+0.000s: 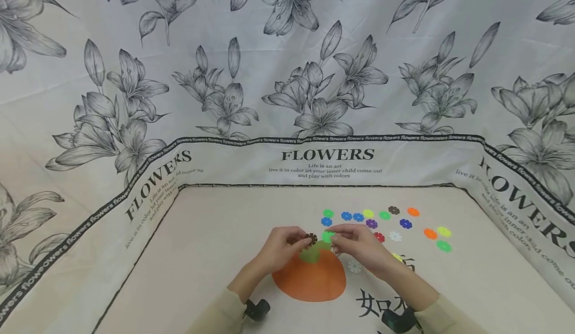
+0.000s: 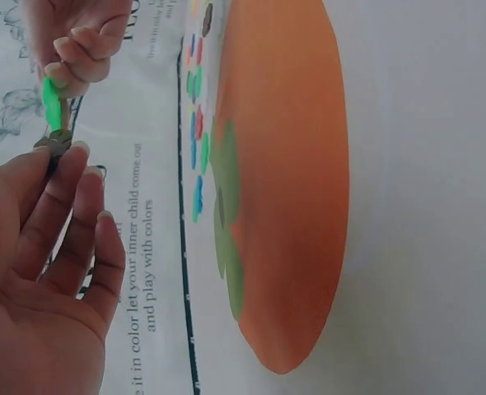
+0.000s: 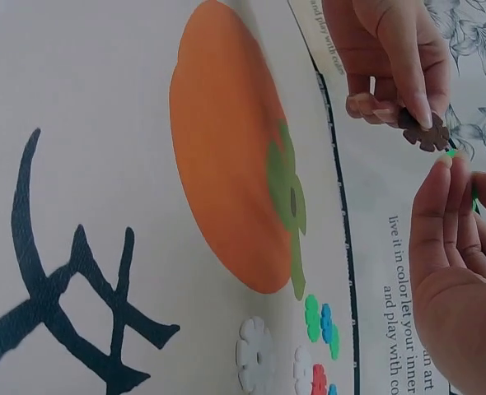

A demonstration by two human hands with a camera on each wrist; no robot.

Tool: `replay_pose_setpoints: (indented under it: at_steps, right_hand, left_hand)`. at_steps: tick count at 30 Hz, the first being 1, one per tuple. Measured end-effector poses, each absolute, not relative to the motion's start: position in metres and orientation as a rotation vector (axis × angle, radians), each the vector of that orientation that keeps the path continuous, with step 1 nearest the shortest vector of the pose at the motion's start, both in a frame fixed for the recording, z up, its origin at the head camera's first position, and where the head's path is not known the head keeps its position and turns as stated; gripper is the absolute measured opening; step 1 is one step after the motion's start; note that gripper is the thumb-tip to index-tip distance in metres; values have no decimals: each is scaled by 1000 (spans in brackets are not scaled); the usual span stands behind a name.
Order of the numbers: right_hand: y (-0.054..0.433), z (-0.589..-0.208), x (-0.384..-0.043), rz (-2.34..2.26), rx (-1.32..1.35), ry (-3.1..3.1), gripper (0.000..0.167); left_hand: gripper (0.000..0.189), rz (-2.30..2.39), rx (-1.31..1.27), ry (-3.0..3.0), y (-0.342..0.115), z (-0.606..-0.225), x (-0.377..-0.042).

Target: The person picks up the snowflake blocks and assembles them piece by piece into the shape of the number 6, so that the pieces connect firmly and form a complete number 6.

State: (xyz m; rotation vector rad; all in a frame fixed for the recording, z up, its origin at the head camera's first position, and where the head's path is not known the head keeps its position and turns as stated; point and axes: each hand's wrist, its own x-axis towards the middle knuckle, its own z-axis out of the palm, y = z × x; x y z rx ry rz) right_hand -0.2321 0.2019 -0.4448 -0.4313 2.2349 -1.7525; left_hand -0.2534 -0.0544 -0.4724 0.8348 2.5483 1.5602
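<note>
My left hand (image 1: 282,248) pinches a brown notched flower-shaped disc (image 1: 311,238) between thumb and fingertips. Facing it, my right hand (image 1: 359,244) pinches a bright green disc (image 1: 328,236) of the same kind. In the left wrist view the green disc (image 2: 53,105) stands edge-on, its lower end right at the rim of the brown disc (image 2: 55,143). The right wrist view shows the brown disc (image 3: 425,130) flat side on, while fingers cover most of the green one. Both hands are raised above a printed orange persimmon (image 1: 310,276) with green leaves.
Several loose coloured discs (image 1: 371,223) lie scattered behind and right of the hands. A white disc (image 1: 354,266) lies right of the persimmon, near black printed characters (image 1: 375,304). Flower-printed cloth (image 1: 332,162) walls the table at the back and sides.
</note>
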Motion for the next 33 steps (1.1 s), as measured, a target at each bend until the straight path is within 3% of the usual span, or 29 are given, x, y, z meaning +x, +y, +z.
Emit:
replay_pose_setpoints:
  at_steps: [16,33]
  right_hand:
    - [188,-443,-232,-1885,-402,1968,37]
    - [180,-448,-231,-1975,-433,1702,35]
  left_hand:
    - [15,1517,1021,2579,-56,-469,-252]
    - [14,1622,1037,2495,-60,-463,-243]
